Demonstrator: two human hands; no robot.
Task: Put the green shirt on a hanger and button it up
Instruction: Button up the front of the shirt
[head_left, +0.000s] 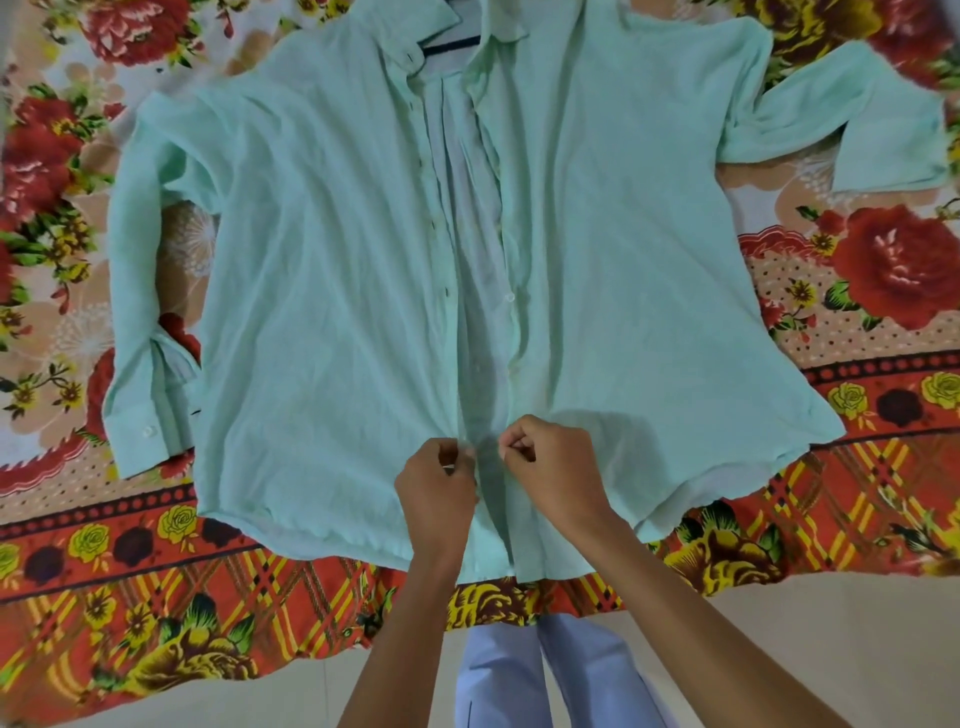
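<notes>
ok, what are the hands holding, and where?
Both pinch the shirt: left hand the left front edge, right hand the right, near the hem.

Two bare forearms are seen, with no sleeves, watch or rings on the left hand (436, 493) or right hand (556, 467). Pale lavender-blue smooth fabric trousers (550, 675) are worn on the legs below.

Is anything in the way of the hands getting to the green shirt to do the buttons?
No, nothing visible is. The left hand and the right hand already pinch the two front edges of the green shirt near its hem. The front above them lies open, with a button showing.
</notes>
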